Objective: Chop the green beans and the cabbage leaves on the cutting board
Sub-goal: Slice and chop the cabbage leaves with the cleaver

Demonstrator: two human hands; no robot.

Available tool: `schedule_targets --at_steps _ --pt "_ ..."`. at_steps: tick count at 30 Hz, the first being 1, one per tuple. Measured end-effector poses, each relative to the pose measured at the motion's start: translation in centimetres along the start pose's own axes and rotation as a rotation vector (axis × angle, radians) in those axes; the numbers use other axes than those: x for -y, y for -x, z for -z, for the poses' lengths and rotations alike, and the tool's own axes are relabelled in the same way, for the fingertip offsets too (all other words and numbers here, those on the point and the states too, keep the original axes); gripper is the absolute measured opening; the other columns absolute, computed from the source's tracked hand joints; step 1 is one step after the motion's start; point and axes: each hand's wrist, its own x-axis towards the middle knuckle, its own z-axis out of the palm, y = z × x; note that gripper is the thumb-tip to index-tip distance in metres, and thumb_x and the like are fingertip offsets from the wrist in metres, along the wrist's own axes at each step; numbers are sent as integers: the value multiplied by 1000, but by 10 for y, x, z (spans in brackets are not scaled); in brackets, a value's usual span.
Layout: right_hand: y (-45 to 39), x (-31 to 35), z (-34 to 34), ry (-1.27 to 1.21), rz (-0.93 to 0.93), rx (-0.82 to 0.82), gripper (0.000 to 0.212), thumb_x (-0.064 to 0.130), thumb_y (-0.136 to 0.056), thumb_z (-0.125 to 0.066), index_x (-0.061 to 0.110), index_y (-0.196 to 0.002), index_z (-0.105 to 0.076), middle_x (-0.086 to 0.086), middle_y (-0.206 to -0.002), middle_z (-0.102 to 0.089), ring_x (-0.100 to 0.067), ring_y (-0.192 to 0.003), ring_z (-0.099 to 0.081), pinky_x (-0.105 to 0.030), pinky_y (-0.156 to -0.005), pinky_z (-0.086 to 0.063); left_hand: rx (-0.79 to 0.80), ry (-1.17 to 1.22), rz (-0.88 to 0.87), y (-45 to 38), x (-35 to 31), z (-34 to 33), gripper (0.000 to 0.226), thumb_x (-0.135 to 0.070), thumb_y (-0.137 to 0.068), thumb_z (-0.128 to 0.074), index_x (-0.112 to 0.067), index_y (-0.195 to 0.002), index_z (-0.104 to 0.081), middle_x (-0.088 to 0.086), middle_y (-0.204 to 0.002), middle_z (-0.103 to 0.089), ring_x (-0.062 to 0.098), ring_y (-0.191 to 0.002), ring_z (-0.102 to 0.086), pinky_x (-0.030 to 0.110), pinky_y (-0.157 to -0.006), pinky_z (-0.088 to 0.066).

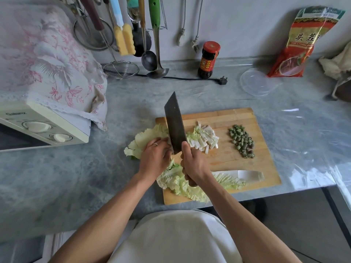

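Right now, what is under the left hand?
Under the left hand lies a cabbage leaf, pressed onto the cutting board beside the cleaver. The leaf's part beneath the palm is covered.

The right hand (193,162) is covering the cleaver (174,124) handle, and the blade is hiding part of the cabbage leaf (144,139) under the left hand (154,155) (fingertips unseen). The frame's edge is cutting off the microwave (38,126).
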Motion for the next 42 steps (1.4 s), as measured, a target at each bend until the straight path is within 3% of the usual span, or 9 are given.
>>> schedule_targets --at_steps 2,9,19,23,25,30,35,39,42 --pt "-1 3 4 -41 -35 11 43 39 -107 -26 16 -78 -47 -17 -66 -53 -29 -51 -53 -46 -46 -50 4 4 6 0 -3 3 11 -10 -84 -70 -12 -95 -73 3 -117 -72 25 -121 -57 42 -103 -44" --pt "3 3 8 -111 -69 0 58 52 -105 -28 11 -68 -46 -5 -54 -48 -15 -36 -46 -25 -37 -38 0 22 13 3 -8 6 13 -9 -84 -72 -13 -96 -73 1 -118 -71 24 -122 -57 38 -106 -41" --pt "14 -1 23 -92 -28 -15 57 54 -103 -33 10 -69 -48 -7 -58 -49 -18 -42 -48 -28 -41 -39 31 -22 -72 -4 -12 16 14 -6 -75 -76 -16 -85 -72 4 -110 -73 23 -111 -65 37 -101 -45" --pt "20 -3 21 -99 23 -47 64 47 -105 -35 -5 -73 -52 -10 -55 -46 -21 -42 -46 -32 -42 -40 50 -45 -85 0 -5 15 23 -10 -75 -75 -17 -97 -70 6 -125 -66 24 -122 -57 41 -106 -44" --pt "22 -4 21 -128 19 -51 59 46 -105 -36 0 -73 -51 -10 -56 -44 -21 -45 -43 -35 -44 -40 49 -68 -84 4 -3 16 30 -12 -74 -76 -19 -102 -68 4 -126 -63 24 -124 -52 40 -108 -42" --pt "29 -7 25 -172 8 -46 51 48 -104 -37 8 -75 -49 -10 -59 -44 -21 -46 -43 -30 -40 -39 -15 -107 -134 5 -3 19 23 -8 -76 -79 -16 -97 -74 -2 -99 -70 23 -96 -62 37 -89 -51" --pt "35 -9 29 -203 13 -28 51 47 -105 -37 7 -76 -49 -10 -58 -44 -21 -44 -44 -28 -37 -39 -7 -134 -186 -5 -4 17 7 -19 -79 -73 -18 -85 -76 -3 -89 -70 21 -87 -66 34 -86 -51" --pt "35 -9 31 -189 31 -31 52 47 -105 -37 6 -75 -51 -12 -59 -46 -21 -45 -43 -29 -39 -38 69 -127 -172 -10 -6 26 29 -44 -82 -61 -19 -88 -76 -5 -89 -70 20 -87 -65 37 -89 -50" --pt "36 -11 33 -185 40 -36 53 49 -104 -38 6 -75 -50 -12 -59 -46 -22 -47 -44 -33 -43 -39 42 -113 -131 -23 -16 32 26 -34 -86 -58 -16 -90 -76 -3 -91 -70 25 -87 -66 40 -84 -52"
